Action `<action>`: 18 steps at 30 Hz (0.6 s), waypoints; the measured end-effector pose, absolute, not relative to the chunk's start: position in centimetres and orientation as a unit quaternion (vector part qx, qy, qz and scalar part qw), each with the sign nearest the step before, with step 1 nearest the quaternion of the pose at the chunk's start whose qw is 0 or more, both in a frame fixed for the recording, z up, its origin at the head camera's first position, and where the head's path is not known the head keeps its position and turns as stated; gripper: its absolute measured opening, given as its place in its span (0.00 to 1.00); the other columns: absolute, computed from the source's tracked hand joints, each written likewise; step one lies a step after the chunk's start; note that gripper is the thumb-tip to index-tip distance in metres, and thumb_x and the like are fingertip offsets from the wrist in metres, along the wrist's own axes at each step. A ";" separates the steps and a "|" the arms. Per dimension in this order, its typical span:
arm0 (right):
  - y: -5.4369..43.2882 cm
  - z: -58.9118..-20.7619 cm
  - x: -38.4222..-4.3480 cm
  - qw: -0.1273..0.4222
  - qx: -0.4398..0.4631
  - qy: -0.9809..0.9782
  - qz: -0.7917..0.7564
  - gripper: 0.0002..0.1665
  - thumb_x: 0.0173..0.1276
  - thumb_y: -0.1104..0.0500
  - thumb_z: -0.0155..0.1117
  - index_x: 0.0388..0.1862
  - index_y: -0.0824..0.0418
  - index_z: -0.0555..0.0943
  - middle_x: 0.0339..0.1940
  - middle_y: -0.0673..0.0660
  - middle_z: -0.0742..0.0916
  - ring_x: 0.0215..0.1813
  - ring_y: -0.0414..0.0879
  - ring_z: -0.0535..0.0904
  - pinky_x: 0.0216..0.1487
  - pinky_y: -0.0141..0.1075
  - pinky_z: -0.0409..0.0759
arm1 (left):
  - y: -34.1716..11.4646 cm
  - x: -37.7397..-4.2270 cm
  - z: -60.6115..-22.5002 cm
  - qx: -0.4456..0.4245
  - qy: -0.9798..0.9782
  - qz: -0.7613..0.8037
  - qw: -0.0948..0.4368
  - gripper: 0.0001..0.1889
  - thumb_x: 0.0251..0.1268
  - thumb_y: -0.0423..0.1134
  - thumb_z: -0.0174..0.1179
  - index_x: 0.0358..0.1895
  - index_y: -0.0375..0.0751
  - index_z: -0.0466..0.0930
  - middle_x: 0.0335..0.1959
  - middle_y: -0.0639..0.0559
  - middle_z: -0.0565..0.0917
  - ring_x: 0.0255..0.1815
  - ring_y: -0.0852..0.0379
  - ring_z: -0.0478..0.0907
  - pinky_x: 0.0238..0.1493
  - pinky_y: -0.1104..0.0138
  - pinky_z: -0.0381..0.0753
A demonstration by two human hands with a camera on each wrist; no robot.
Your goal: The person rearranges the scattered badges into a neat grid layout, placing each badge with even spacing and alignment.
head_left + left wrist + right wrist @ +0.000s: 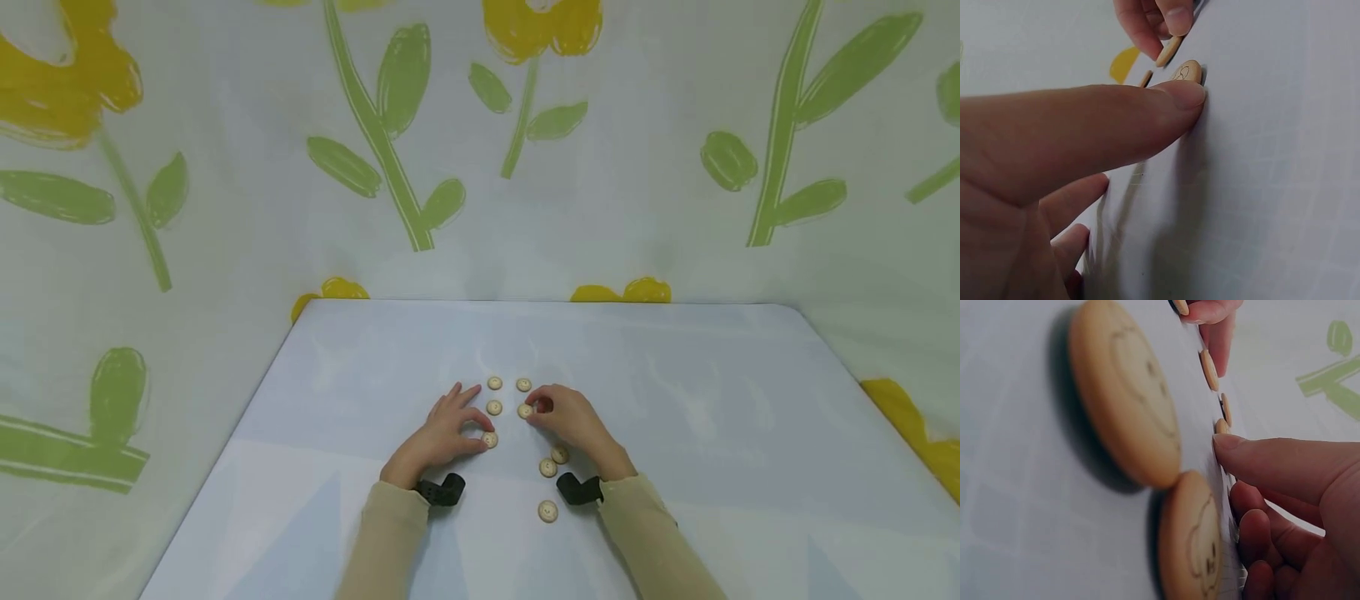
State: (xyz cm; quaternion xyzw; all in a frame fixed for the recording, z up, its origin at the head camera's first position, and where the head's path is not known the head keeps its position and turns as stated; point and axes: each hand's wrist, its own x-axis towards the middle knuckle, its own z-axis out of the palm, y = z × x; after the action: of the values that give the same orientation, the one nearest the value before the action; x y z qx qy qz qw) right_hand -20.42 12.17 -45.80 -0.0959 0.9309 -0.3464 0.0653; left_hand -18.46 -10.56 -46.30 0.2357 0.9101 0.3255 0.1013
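Note:
Small round wooden discs with line drawings on their faces lie on the white table. My left hand [447, 427] pinches one disc [490, 439] between thumb and index finger, its other fingers spread over the tabletop. In the left wrist view the thumb covers part of that disc [1190, 70]. With thumb and fingertips my right hand [573, 417] holds another disc [525, 411] at the table surface. Beyond the hands lie two discs on the left, a far one [494, 382] and a nearer one [494, 407], and one disc [523, 384] on the right.
Below the right hand two discs touch, an upper one [560, 454] and a lower one [548, 467]. Closer to the person lies a single disc [548, 511]. Behind the white table [720, 367] hangs a flower-patterned curtain [630, 192]. Each wrist wears a black camera band.

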 end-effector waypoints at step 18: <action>12.4 -46.1 -20.3 0.057 -0.100 0.931 -0.347 0.10 0.53 0.56 0.67 0.36 0.53 0.81 0.24 0.48 0.76 0.29 0.43 0.69 0.31 0.35 0.67 | -10.3 -18.4 -46.5 0.237 0.908 0.333 0.090 0.07 0.50 0.42 0.64 0.34 0.53 0.79 0.68 0.44 0.55 0.69 0.42 0.36 0.64 0.48 0.37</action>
State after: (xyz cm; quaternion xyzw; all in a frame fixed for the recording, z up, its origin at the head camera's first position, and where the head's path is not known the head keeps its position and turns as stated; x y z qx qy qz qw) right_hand -20.32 12.43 -46.13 -0.1000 0.9309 -0.3466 0.0573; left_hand -18.38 -10.35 -46.51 0.2371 0.9082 0.3331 0.0897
